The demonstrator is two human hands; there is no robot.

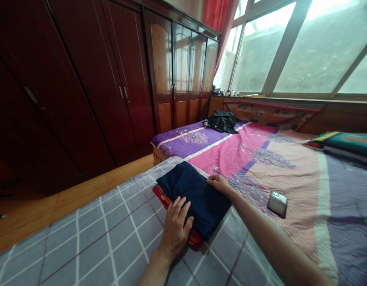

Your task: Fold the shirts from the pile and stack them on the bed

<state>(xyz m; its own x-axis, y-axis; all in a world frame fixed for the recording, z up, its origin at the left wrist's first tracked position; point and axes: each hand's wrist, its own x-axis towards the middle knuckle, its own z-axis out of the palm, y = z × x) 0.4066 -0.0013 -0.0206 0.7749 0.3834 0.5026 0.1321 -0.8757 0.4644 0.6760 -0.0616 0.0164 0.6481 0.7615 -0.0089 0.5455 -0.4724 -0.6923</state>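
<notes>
A folded dark blue cloth [195, 194] lies on top of a red and orange patterned cloth [195, 240], whose edges show along the left and lower sides. Both rest on a grey checked sheet [111, 222]. My left hand [175, 228] lies on the near left edge of the blue cloth with its fingers spread. At the far right edge, my right hand [219, 184] has its fingers bent and pressed together on the border of the blue cloth.
A phone [277, 204] lies on the colourful quilt [278, 159] at the right. Farther back are a black garment [222, 120] and a folded striped blanket [344, 145]. Dark red wardrobes [111, 79] stand along the left, beyond a strip of wooden floor.
</notes>
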